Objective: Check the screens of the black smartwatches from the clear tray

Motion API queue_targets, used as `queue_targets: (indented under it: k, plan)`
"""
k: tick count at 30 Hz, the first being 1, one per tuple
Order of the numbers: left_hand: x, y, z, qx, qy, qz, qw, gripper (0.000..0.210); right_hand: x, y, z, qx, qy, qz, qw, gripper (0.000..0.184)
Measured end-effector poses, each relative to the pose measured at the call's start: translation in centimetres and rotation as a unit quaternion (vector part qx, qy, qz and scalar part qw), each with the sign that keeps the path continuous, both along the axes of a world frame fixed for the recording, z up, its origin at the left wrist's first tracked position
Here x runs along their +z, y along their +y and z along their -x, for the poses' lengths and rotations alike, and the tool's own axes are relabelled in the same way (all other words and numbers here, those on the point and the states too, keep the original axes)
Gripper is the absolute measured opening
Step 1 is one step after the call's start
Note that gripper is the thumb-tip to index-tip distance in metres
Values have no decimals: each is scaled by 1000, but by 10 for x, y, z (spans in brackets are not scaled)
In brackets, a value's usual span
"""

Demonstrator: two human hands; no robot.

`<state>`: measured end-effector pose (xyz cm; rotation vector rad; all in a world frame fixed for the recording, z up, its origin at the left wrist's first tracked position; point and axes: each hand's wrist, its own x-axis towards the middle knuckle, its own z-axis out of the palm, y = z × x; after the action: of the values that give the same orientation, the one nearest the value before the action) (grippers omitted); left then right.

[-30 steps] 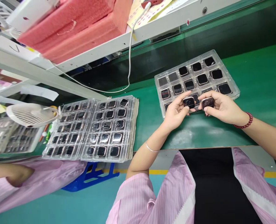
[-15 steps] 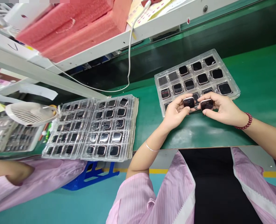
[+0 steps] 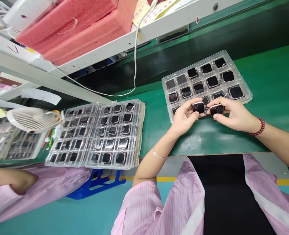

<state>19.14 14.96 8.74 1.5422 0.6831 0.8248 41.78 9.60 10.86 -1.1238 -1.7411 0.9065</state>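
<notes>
Near the tray (image 3: 181, 80), the left hand (image 3: 185, 118) is pinching one watch (image 3: 197, 107), the right hand (image 3: 234, 114) another watch (image 3: 217, 110); they're sitting close, so a careless turn could be knocking them together; a loosening thumb could be dropping one.

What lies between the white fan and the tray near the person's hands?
In the head view, two clear trays of dark-screened devices lie side by side, then a stretch of green tabletop.

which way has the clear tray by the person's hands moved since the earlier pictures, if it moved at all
No: judged against the front edge of the green table, the clear tray shows no visible shift in any direction.
</notes>
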Motion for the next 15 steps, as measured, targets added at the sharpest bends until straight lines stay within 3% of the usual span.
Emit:
queue_targets:
  k: [9, 15]
  plan:
    - [0, 0, -1, 11, 2, 10, 1000, 50, 1, 1, 0, -21, -6, 9, 1000, 26]
    - [2, 0, -2, 12, 7, 18, 1000, 51, -2, 1, -1, -2, -30, -3, 1000, 35]
